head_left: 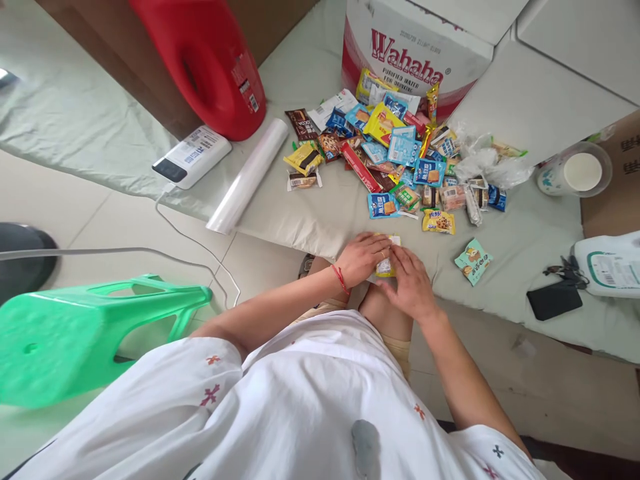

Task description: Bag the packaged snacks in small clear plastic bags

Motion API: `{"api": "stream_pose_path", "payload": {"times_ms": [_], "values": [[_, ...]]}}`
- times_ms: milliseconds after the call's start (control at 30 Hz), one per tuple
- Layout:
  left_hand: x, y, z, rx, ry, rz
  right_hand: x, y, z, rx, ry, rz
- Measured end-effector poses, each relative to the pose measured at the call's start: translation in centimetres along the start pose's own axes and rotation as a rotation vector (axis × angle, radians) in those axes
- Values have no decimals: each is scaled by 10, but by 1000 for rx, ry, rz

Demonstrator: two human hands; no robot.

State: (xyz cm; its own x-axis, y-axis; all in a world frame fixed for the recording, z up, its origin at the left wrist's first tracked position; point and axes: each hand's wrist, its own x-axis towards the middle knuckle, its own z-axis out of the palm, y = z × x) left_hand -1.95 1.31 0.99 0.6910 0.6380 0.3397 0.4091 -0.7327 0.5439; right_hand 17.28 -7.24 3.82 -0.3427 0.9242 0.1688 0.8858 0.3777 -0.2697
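Observation:
At the front edge of the cloth-covered surface, a yellow-and-white snack packet [385, 267] sits between my two hands. My left hand [363, 257], with a red string on its wrist, has its fingers laid over the packet's left and upper part; its thumb is hidden. From the other side my right hand [410, 283] grips the packet, fingers over its right edge and thumb lower down. Much of the packet is covered by my fingers. Beyond my hands spreads a pile of small wrapped snacks [383, 157]. One pale green snack packet [473, 261] lies apart to the right.
Left of the pile are a clear film roll [247, 177], a white power bank [193, 157] with a cable and a red jug [205, 67]. A Wahaha carton [415, 50] stands behind. Rightward are a cup [550, 177] and black pouch [554, 300]. A green stool [75, 340] stands left.

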Motion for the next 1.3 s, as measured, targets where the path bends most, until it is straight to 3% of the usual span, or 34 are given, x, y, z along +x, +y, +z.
{"api": "stream_pose_path", "payload": {"times_ms": [67, 167, 333, 467, 567, 667, 767, 833, 967, 1167, 1300], "values": [[3, -1, 0, -46, -40, -24, -8, -4, 4, -36, -49, -19], [8, -7, -2, -184, -32, -102, -11, -6, 11, -56, -17, -23], [-1, -23, -19, -669, 64, -175, -5, -3, 4, 65, 92, 8], [-13, -23, -29, -865, 169, -238, -1, -5, -13, 354, 225, 214], [-13, -15, -26, -678, 67, -148, 3, -8, -19, 463, 292, 368], [-6, -9, -21, -354, -62, -50, 5, -15, -18, 410, 302, 310], [0, -8, -19, -165, -72, -81, -5, -24, -15, 313, 405, 264], [1, -9, -19, -146, -57, -118, -16, -29, -11, 246, 456, 273], [1, -12, -18, -187, -54, -132, -24, -28, -3, 202, 425, 333], [-2, -6, -22, -213, -67, -92, 16, -12, -5, 365, 282, 310], [-2, -1, -19, -193, -36, -117, 35, -4, -1, 481, 268, 421]]}}
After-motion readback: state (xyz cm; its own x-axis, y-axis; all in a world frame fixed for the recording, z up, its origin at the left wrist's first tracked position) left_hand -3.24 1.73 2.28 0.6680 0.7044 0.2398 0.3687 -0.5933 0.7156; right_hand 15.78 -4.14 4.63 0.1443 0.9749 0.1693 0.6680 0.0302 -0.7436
